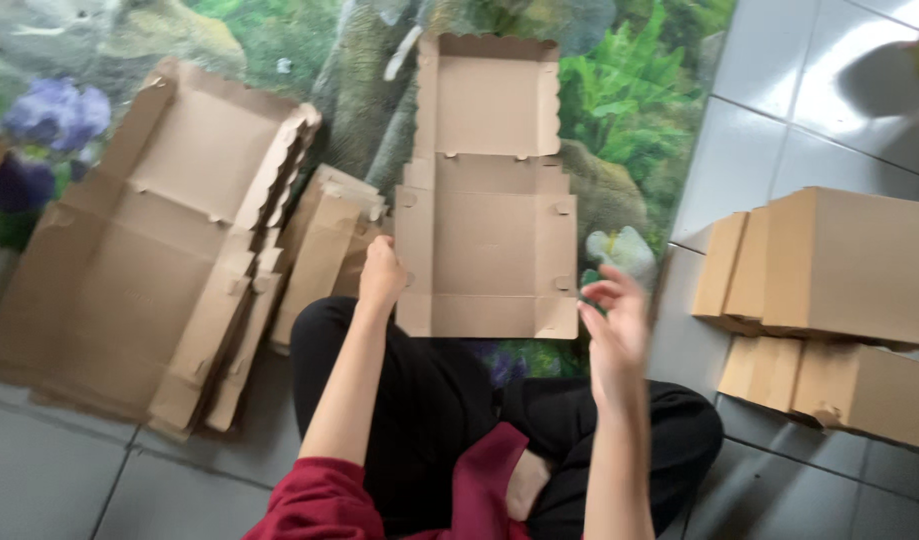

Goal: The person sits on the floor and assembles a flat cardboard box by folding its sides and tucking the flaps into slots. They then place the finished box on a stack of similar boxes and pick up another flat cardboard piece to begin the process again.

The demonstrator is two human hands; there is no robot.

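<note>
A flat brown cardboard box blank [484, 210] with scalloped edges lies on a printed jungle mat in front of me. My left hand [381, 275] grips its lower left side flap. Just off the blank's lower right corner, my right hand [613, 318] hovers with its fingers spread and nothing in it. I sit cross-legged in black trousers and a red top.
A stack of unfolded box blanks [149, 250] lies at the left, with some smaller folded pieces [324, 250] next to it. Finished closed boxes [839, 270] stand on the grey tiled floor at the right, more boxes [849, 385] lying below them.
</note>
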